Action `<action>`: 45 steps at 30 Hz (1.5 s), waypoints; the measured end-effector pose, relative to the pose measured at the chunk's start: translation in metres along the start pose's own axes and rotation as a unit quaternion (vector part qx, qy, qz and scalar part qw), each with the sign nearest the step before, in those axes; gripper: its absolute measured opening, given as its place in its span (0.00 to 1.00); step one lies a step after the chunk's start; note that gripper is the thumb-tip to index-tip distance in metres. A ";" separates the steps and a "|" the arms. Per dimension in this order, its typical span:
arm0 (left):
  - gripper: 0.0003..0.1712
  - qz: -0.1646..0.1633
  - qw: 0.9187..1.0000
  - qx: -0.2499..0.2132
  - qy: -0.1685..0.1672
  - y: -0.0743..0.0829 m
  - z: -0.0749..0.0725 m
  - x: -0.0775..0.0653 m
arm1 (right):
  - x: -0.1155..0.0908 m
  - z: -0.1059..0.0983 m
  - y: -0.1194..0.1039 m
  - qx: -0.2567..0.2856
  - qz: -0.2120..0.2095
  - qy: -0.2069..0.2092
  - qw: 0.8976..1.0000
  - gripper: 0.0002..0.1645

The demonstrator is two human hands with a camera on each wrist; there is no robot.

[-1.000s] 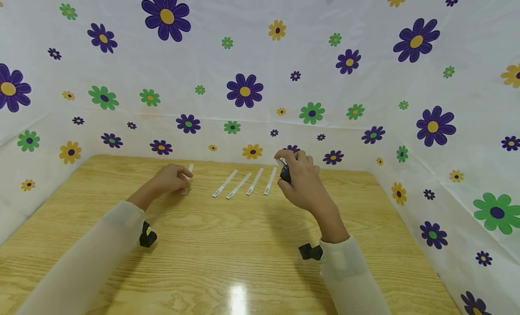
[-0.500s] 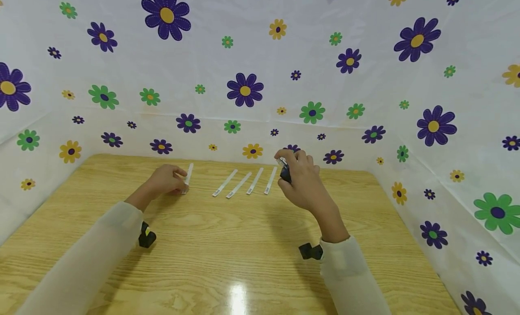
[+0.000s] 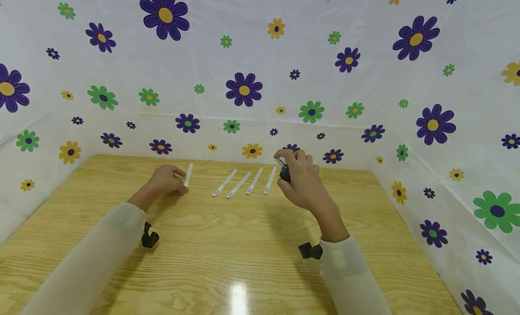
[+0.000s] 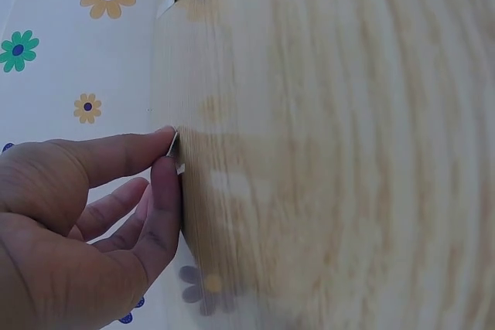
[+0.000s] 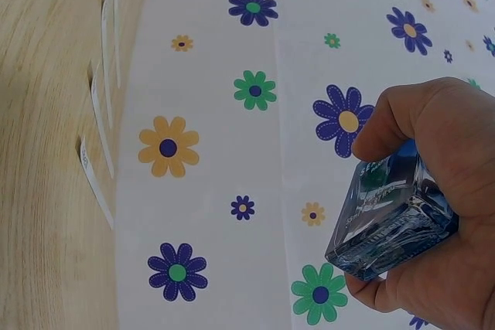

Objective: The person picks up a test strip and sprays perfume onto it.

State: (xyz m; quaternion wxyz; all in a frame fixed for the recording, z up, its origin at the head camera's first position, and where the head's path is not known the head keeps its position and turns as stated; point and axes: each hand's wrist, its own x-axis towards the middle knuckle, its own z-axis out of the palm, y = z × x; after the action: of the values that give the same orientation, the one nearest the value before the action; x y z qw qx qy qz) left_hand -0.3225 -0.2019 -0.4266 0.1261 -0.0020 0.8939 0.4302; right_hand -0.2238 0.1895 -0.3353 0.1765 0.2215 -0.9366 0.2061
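At the back left of the table, my left hand (image 3: 164, 179) pinches the near end of a white paper test strip (image 3: 189, 171) between thumb and finger. Seen from the left wrist, the strip's end (image 4: 173, 143) shows edge-on at the fingertips, low over the wood. My right hand (image 3: 302, 182) is raised at the back right, gripping a perfume bottle (image 5: 390, 214) of clear bluish glass with small lettering. The head view shows only a dark part of the bottle (image 3: 285, 173), with the index finger bent over its top. The palm hides the rest.
Several more white strips, such as this strip (image 3: 239, 185), lie slanted side by side between the hands, each with a printed near end. The wooden table (image 3: 219, 243) meets a flower-patterned white cloth (image 3: 243, 134) at the back and sides.
The left fingers have drawn back slightly along the strip to its near end, uncovering more of it. The right hand and bottle stay in place.
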 end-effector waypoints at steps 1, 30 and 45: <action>0.36 0.001 1.000 -0.002 -0.001 0.000 0.000 0.000 | 0.000 0.000 0.000 0.000 0.000 0.000 1.000 0.33; 0.22 0.033 0.999 -0.015 0.018 -0.003 -0.001 -0.001 | 0.000 0.000 -0.001 -0.001 0.002 -0.006 1.000 0.33; 0.22 0.068 0.997 -0.043 -0.007 0.013 0.007 -0.009 | 0.000 0.002 -0.001 0.003 0.004 -0.011 1.000 0.33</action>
State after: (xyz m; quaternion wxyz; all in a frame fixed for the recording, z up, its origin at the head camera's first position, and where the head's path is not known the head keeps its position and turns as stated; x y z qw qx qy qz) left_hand -0.3135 -0.1893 -0.4182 0.1028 0.0559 0.8718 0.4757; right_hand -0.2236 0.1882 -0.3366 0.1647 0.2202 -0.9388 0.2072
